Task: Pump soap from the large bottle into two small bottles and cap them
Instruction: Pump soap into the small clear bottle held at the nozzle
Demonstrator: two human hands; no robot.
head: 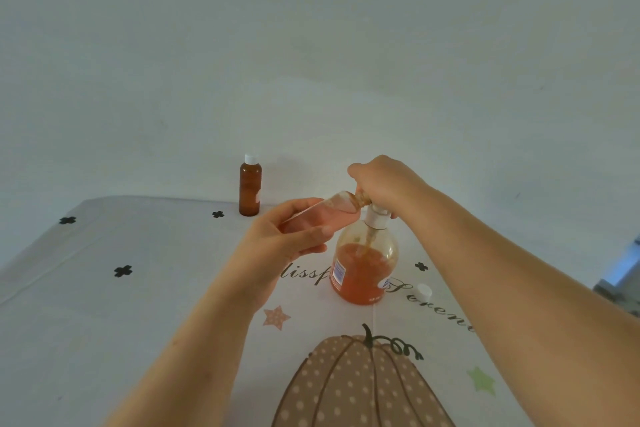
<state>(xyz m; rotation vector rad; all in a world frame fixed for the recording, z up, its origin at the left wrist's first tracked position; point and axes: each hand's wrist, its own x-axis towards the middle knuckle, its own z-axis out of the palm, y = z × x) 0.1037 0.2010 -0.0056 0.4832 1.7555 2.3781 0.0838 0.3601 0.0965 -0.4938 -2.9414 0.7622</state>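
Pumpkin-print tablecloth (104, 288) lies below two forearms. Left hand (291, 239) wraps fingers and thumb round a tilted small bottle (311, 217), its mouth at the pump (375, 217) of the large bottle (363, 267). Right hand (384, 184) curls its fingers over the pump. A loose white cap (424, 290) lies right of the large bottle; a capped brown bottle (250, 189) stands far behind, left

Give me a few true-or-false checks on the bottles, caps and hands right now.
1. The left hand holds a small bottle tilted, its mouth at the pump. True.
2. The right hand hangs idle. False: it grips the pump atop the large bottle.
3. The far bottle is capped. True.
4. The loose cap lies left of the large bottle. False: it lies to its right.
5. The large bottle is full. False: it is about half full.
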